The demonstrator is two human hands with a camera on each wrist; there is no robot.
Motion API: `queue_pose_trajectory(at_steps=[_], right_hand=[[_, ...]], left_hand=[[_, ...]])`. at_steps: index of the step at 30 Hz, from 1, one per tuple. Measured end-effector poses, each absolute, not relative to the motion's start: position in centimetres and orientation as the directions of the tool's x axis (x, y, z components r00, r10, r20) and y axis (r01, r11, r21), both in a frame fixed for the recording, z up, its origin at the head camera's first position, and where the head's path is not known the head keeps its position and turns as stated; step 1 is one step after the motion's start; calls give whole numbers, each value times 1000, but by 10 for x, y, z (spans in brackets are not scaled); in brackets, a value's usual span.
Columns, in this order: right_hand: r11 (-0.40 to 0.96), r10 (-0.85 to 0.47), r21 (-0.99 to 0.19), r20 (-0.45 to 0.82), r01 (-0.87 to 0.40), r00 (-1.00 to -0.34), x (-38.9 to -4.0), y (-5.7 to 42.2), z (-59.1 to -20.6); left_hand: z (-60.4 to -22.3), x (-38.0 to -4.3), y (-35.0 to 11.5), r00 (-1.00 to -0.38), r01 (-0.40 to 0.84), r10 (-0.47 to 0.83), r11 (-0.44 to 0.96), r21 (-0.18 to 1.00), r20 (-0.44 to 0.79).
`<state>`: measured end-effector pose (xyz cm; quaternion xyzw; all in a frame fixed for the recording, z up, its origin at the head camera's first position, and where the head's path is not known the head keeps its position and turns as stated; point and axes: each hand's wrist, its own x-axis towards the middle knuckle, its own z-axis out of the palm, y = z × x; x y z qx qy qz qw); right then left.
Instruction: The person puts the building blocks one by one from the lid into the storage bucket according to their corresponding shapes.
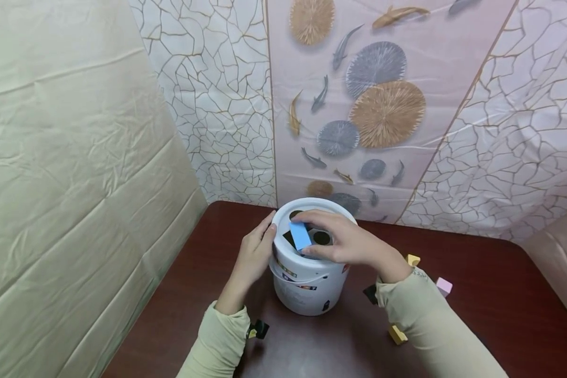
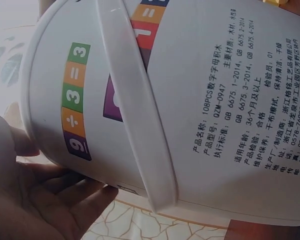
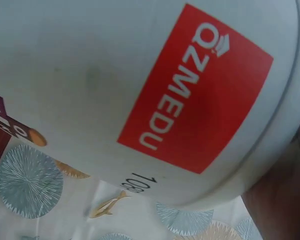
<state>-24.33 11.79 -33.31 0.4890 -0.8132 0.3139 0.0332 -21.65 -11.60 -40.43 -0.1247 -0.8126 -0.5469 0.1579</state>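
A white bucket [image 1: 307, 296] with a handle [image 2: 140, 120] and printed number tiles stands upright on the table. Its lid [image 1: 307, 202] has several dark cut-out holes. My left hand [image 1: 252, 249] holds the bucket's left side, thumb by the rim and fingers along the wall. Above the lid my right hand [image 1: 342, 236] pinches a flat blue block [image 1: 300, 235] between thumb and fingers. The block sits tilted over a dark angular hole and partly covers it. In the right wrist view the bucket's wall, with a red label [image 3: 195, 90], hides most of that hand.
On the dark red table [image 1: 184, 294], right of the bucket, lie a pink block [image 1: 444, 286], a yellow block [image 1: 398, 334] and another yellow piece [image 1: 413, 260] partly behind the right forearm. A patterned cloth [image 1: 227, 105] hangs behind the table.
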Motion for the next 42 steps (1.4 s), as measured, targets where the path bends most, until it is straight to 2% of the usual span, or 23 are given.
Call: queue_pose_trajectory(at_steps=[9, 21, 31, 35, 38, 42], right_hand=[[271, -838, -502, 297, -821, -458, -249, 113, -326], [269, -865, -506, 248, -820, -437, -252, 113, -327], [244, -890, -482, 232, -841, -392, -254, 111, -327], [226, -906, -509, 203, -830, -371, -257, 110, -326], [254, -910, -504, 166, -826, -381, -258, 110, -323], [343, -892, -466, 111, -816, -438, -257, 113, -318]], left_hand=[[-403, -219, -117, -914, 387, 21, 338, 858, 404], [-404, -219, -120, -921, 379, 28, 291, 878, 388], [-404, -218, -120, -923, 372, 38, 334, 866, 383], [-405, -218, -121, -924, 370, 39, 338, 865, 380], [-405, -217, -121, -925, 367, 40, 343, 865, 377], [-404, -216, -121, -929, 359, 46, 353, 864, 367]])
